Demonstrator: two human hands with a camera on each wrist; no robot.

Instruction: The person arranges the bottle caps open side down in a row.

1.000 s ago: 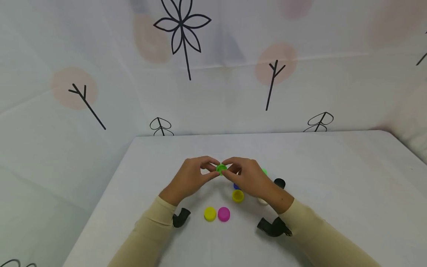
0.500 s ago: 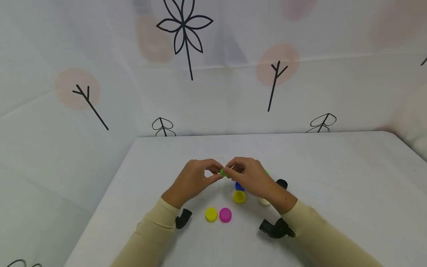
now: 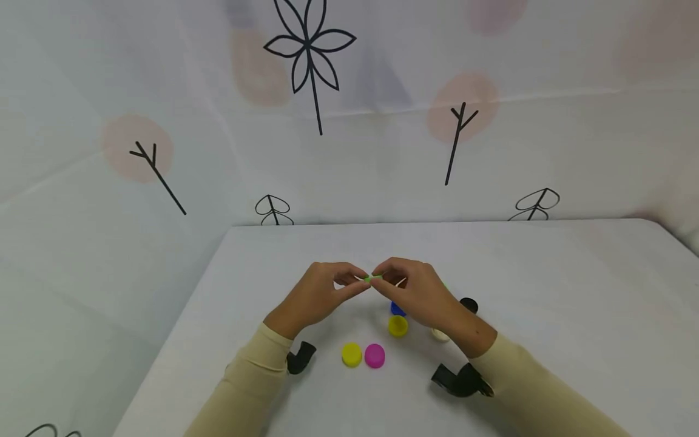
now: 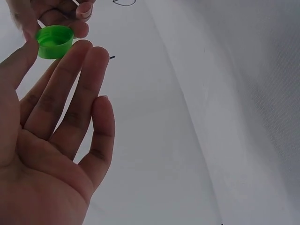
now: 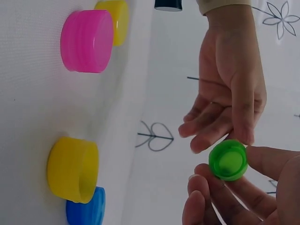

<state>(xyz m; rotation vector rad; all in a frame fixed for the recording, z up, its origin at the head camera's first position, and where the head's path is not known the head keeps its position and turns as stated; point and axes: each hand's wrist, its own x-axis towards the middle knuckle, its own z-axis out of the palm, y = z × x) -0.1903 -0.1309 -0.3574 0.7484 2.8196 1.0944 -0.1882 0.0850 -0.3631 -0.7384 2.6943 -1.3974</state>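
A small green bottle cap (image 4: 55, 50) is held up between my two hands over the table. My left hand (image 3: 314, 297) pinches one side of it with thumb and fingertips, its other fingers stretched out in the left wrist view. From the opposite side, my right hand (image 3: 417, 295) grips it between thumb and fingers. In the right wrist view the cap's hollow side shows, while the head view gives only a thin green sliver between the fingertips. Nearest below the right hand lie a blue cap (image 3: 398, 309) and a yellow cap (image 3: 398, 326), hollow side up.
Closer to me, another yellow cap (image 3: 352, 355) and a pink cap (image 3: 375, 356) sit side by side on the white table (image 3: 306, 243). A cream cap (image 3: 440, 335) and a round black piece (image 3: 469, 305) are partly behind the right forearm. Black curved mounts (image 3: 461, 381) hang by the sleeves.
The green cap has turned between the fingers: its hollow side faced the head camera before, and now just its edge shows there. The head view has shifted slightly.
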